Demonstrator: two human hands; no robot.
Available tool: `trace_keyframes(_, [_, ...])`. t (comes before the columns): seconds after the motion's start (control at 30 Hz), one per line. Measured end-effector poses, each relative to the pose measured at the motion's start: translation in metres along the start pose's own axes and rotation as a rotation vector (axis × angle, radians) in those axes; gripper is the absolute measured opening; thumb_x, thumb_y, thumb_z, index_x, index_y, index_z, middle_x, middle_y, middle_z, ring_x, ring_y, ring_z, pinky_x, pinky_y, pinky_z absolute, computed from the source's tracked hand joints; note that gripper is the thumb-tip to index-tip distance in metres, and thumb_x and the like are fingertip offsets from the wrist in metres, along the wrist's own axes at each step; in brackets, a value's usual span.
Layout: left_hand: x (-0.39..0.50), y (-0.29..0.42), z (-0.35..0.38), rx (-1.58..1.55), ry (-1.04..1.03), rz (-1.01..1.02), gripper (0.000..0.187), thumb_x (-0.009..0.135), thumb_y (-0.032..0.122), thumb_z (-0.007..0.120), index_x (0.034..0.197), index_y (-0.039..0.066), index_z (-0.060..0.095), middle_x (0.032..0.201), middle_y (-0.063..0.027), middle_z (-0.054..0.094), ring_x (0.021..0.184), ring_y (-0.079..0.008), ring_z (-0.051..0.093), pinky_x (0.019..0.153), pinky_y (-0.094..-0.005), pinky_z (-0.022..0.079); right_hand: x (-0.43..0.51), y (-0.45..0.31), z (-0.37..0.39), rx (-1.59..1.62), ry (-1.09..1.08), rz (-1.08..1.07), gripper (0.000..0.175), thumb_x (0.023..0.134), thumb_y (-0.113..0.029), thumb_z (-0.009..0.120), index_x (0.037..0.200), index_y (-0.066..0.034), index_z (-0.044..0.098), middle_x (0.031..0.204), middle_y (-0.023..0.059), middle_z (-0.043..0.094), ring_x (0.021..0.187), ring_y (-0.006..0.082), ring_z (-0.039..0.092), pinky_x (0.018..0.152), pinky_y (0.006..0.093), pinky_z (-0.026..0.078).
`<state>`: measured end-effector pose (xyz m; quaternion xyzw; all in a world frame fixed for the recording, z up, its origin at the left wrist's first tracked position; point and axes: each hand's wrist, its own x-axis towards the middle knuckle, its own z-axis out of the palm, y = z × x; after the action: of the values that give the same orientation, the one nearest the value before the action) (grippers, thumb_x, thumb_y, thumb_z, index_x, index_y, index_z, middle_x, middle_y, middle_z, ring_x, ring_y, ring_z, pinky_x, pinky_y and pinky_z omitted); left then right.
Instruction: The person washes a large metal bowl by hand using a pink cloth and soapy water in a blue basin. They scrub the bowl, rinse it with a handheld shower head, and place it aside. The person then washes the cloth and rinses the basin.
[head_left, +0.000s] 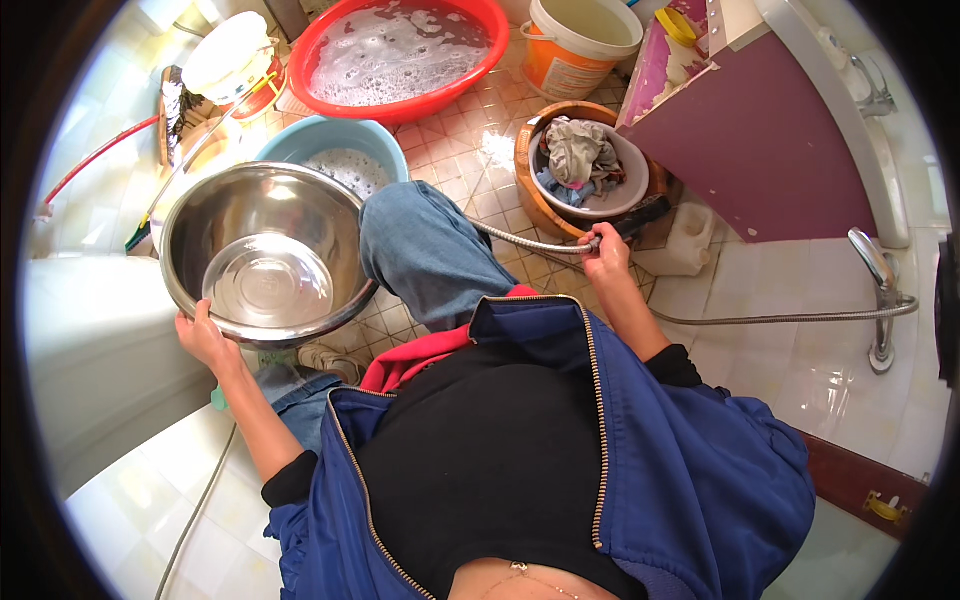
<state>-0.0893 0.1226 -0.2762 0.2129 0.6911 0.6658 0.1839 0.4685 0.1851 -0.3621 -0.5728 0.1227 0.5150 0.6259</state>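
My left hand (204, 334) grips the near rim of a large stainless steel basin (330, 202), thumb over the edge. The basin is tilted, with what looks like some clear water at its bottom, beside my bent knee. A black shower head (637, 217) on a metal hose (525, 241) is held in my right hand (607, 255), at the hose end. Just beyond that hand, a grey-white basin (637, 161) with crumpled wet-looking cloths (581, 154) sits in a wooden tub (525, 176). Behind the steel basin stands a light blue basin (292, 133) holding foamy water.
A red tub (405, 112) of soapy water and an orange-and-white bucket (562, 60) stand at the back. A white plastic jug (684, 240) is near the purple cabinet (757, 135). The hose runs to a wall tap (883, 292). Left are a white bucket (229, 56) and brushes.
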Motion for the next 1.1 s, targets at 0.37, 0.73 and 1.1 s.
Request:
trace_keyframes(0.37, [0.007, -0.023, -0.014, -0.013, 0.042, 0.046, 0.035, 0.073, -0.005, 0.06, 0.106, -0.007, 0.051, 0.096, -0.0117, 0.058, 0.083, -0.0201, 0.058, 0.077, -0.0303, 0.048, -0.053, -0.009, 0.097, -0.221, -0.757, -0.331, 0.016, 0.091, -0.021, 0.055, 0.093, -0.009, 0.044, 0.067, 0.0022, 0.05, 0.044, 0.0093, 0.045, 0.035, 0.0226, 0.036])
trace_keyframes(0.73, [0.003, -0.06, -0.02, -0.149, 0.13, 0.103, 0.031, 0.067, -0.003, 0.063, 0.096, -0.002, 0.053, 0.085, -0.0053, 0.056, 0.071, -0.0125, 0.053, 0.066, -0.0247, 0.045, -0.172, -0.011, 0.267, -0.908, -1.428, -0.331, 0.045, 0.086, -0.045, 0.06, 0.084, 0.0, 0.061, 0.066, 0.0014, 0.053, 0.05, 0.0088, 0.05, 0.049, 0.0235, 0.042])
trace_keyframes(1.1, [0.001, -0.064, -0.041, -0.174, 0.255, -0.084, 0.033, 0.066, -0.001, 0.062, 0.097, -0.004, 0.051, 0.087, -0.0072, 0.056, 0.077, -0.0149, 0.053, 0.073, -0.0264, 0.043, -0.168, 0.112, 0.343, -1.511, -1.421, 0.056, 0.038, 0.089, -0.04, 0.053, 0.089, -0.0029, 0.057, 0.065, 0.0058, 0.057, 0.052, 0.0125, 0.056, 0.047, 0.0245, 0.048])
